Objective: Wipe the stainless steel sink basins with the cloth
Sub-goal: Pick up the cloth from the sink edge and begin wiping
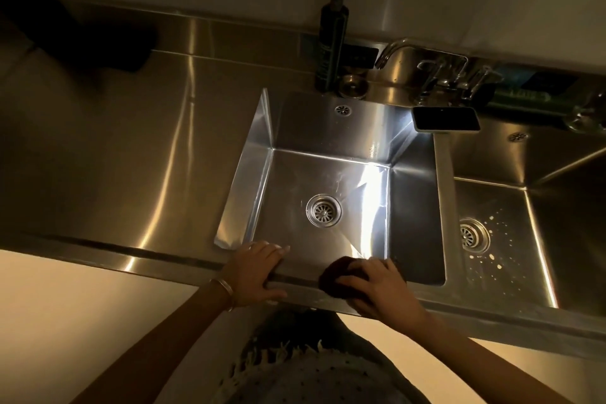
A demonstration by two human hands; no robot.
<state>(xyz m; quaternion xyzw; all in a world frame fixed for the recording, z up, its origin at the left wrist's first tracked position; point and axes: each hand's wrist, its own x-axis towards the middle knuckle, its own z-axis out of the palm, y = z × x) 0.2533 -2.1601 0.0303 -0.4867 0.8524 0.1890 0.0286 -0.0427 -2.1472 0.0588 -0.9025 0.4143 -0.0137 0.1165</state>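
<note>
A patterned, fringed garment (295,367) is seen nearest the camera, at the bottom edge, with both forearms reaching forward over it to the sink front.

At the left, the left hand (252,272) is laid flat on the front rim (295,284) of the sink, fingers spread and draped over the edge toward the left basin (328,187), thumb on the counter side; nothing is held in it, and a bangle (224,289) is worn at the wrist. It is judged to be a brace only.

Just to the right, the cloth (337,275) is bunched into a dark wad under the right hand (377,285), which is pressed down on it with fingers curled over its top. The wad is seen to straddle the front rim, partly hanging over the basin's near wall.

The relation that matters: the left basin lies directly ahead of and below the cloth, its drain (323,210) ahead and slightly left of the right hand. The right hand is the one carrying the cloth, so the coming stroke is judged to be forward and down the near wall onto the floor.

Further right, past the divider (442,193), the right basin (524,239) is seen flecked with pale spots around its drain (472,234); it lies well to the right of both hands and appears not yet wiped.
</note>
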